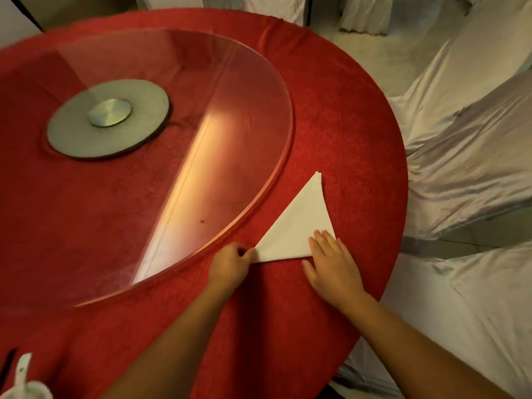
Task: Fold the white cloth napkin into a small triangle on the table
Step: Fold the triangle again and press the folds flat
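The white cloth napkin [298, 226] lies flat on the red tablecloth [345, 133] as a triangle, one point aimed away from me. My left hand [230, 264] pinches the triangle's near left corner between closed fingers. My right hand [331, 262] rests palm down with its fingers spread over the near right corner, hiding that corner.
A round glass turntable [253, 90] on a grey metal hub [108, 118] covers the table's middle; its rim runs just left of the napkin. White-covered chairs [466, 145] stand off the table's right edge. White crockery with a spoon [23, 381] sits at the bottom left.
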A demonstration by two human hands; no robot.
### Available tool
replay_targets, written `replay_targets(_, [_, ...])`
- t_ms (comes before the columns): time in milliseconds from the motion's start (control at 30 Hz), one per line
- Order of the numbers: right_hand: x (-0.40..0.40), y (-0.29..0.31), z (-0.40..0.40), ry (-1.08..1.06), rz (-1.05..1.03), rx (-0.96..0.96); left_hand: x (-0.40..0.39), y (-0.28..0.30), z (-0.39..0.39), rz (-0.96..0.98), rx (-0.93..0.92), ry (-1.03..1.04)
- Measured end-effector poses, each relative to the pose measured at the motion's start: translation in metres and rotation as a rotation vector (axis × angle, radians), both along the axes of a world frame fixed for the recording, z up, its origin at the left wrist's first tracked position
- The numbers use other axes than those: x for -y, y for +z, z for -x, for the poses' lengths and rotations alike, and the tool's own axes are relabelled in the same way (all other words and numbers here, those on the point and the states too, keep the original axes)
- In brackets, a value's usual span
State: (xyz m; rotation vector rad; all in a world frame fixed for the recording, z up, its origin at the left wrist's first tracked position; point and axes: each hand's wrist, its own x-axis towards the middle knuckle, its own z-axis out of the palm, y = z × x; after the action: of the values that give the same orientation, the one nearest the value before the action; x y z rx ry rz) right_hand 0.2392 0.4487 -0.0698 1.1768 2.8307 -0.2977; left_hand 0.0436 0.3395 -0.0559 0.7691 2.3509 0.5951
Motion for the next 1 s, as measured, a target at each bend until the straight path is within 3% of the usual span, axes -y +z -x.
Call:
replay_targets(167, [-0.005, 0.0, 0.003, 0.077, 0.066, -0.019, -0.007, 0.007, 0.008, 0.152, 0.091, -0.072])
replay_targets(267, [-0.01, 0.003, 0.002, 0.1, 0.035, -0.059, -0.009, 0.008, 0.007, 0.133, 0.1, -0.04])
replay_targets(400, [-0.026, 0.012, 0.013, 0.132, 0.004, -0.083, -0.008, 0.011, 0.002, 0.02, 0.308, 0.145])
replay_targets(633, [-0.052, 0.017, 0.061, 0.165, 0.152, -0.151, -0.004, 0.019, -0.012, -0.255, 0.63, 0.472])
replay_targets(1000, [-0.074, 0.005, 0.076, 0.086, 0.414, -0.064, -0.025, 0.046, -0.019, -0.518, 0.736, 0.491])
